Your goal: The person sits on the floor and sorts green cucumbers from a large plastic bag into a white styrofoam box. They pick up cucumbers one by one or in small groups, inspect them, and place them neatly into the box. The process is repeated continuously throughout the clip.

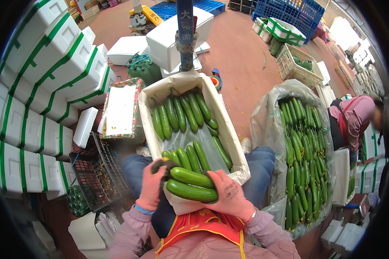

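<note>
My right hand (228,192), in a pink glove with dark fingertips, grips two green cucumbers (193,184) by their right ends. They are held side by side over the near end of a foam box (238,142) lined with pale paper. At their left ends are the curled fingers of my left hand (152,184), gloved alike; whether these grip anything is hidden. A bit of yellow shows at the left fingertips. Inside the box, one row of cucumbers (181,113) lies at the far end and another (189,157) at the near end, with clear plastic film (186,139) between.
Left, white foam boxes with green tape (35,129) are stacked high beside a black crate (99,171). A plastic-lined container of cucumbers (304,162) stands right; beyond it a co-worker (353,119) bends over. A blue post (184,32) rises behind my box. A papered box (121,110) sits left.
</note>
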Demonstrator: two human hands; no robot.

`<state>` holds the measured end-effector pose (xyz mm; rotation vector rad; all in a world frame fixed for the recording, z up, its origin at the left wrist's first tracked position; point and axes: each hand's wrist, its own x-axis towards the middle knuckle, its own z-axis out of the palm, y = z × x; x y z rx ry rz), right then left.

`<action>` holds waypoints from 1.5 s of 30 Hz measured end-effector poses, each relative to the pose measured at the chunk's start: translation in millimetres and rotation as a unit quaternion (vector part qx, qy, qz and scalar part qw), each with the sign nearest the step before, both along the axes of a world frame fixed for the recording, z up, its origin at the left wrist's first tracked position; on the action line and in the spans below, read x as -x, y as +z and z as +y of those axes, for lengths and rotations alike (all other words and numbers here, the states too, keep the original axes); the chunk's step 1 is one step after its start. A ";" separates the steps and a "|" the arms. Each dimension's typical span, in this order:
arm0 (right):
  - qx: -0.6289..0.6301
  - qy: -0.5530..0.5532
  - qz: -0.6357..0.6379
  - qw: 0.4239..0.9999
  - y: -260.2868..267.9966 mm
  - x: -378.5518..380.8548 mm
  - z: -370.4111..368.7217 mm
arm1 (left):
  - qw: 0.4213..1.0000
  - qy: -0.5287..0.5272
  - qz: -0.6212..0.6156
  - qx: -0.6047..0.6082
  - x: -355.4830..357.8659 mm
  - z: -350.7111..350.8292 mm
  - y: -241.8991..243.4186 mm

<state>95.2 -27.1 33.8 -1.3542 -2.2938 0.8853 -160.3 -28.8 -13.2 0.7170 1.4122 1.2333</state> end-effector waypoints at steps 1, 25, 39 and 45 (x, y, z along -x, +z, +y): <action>-0.016 -0.029 -0.026 0.999 -8.2 4.5 0.8 | 0.996 0.059 0.070 0.004 3.0 -5.9 19.4; -0.126 -0.268 -0.079 0.952 16.9 -149.8 84.4 | 0.690 -0.343 0.626 -0.116 -149.3 110.8 -108.2; 0.051 -0.544 -0.332 0.769 -154.1 -424.8 323.8 | 0.698 -0.400 0.576 -0.147 -135.4 100.0 -108.0; -0.111 -0.462 -0.068 0.877 -85.6 -347.9 215.1 | 0.873 -0.168 0.390 -0.241 -188.5 128.0 -10.3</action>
